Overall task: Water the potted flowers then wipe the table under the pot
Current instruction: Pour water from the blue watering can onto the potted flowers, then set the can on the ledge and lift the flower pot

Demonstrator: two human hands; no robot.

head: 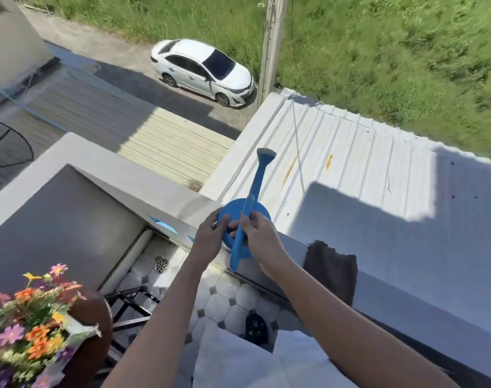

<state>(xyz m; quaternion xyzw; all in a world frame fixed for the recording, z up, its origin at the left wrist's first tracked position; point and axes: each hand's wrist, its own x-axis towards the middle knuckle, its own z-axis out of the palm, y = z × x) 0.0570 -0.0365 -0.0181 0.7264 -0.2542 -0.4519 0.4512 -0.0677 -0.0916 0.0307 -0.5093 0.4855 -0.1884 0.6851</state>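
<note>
Two bare hands meet at a blue watering can (240, 219) that sits on top of the pale balcony wall (160, 189), near the middle of the view. The left hand (209, 239) cups the can's round body from the left, its fingers (223, 222) curled onto the rim. The right hand (259, 233) comes in from the right, its fingers (245, 221) pinching the long blue handle strap that runs over the top of the can toward the person. The can's spout (262, 166) points away from the person, out over the white corrugated roof (350, 163) beyond the wall.

The potted flowers (29, 326) stand at the near left: orange, pink, purple and yellow blooms in a dark brown pot (94, 323), well apart from the can and lower than it. The pot seems to rest on a black metal frame (132, 301), though its top surface is hidden by the pot and blooms. A dark brown cloth (331, 273) hangs over the wall top just right of the right forearm.

Below the hands lies a white tiled balcony floor (224, 298) with small dark diamond insets and a round metal drain (162, 265) near the wall's foot. Farther off, a white car (202, 71) is parked on a paved lane beside a concrete pole (272, 46), with green grass (392, 51) filling the far right.
</note>
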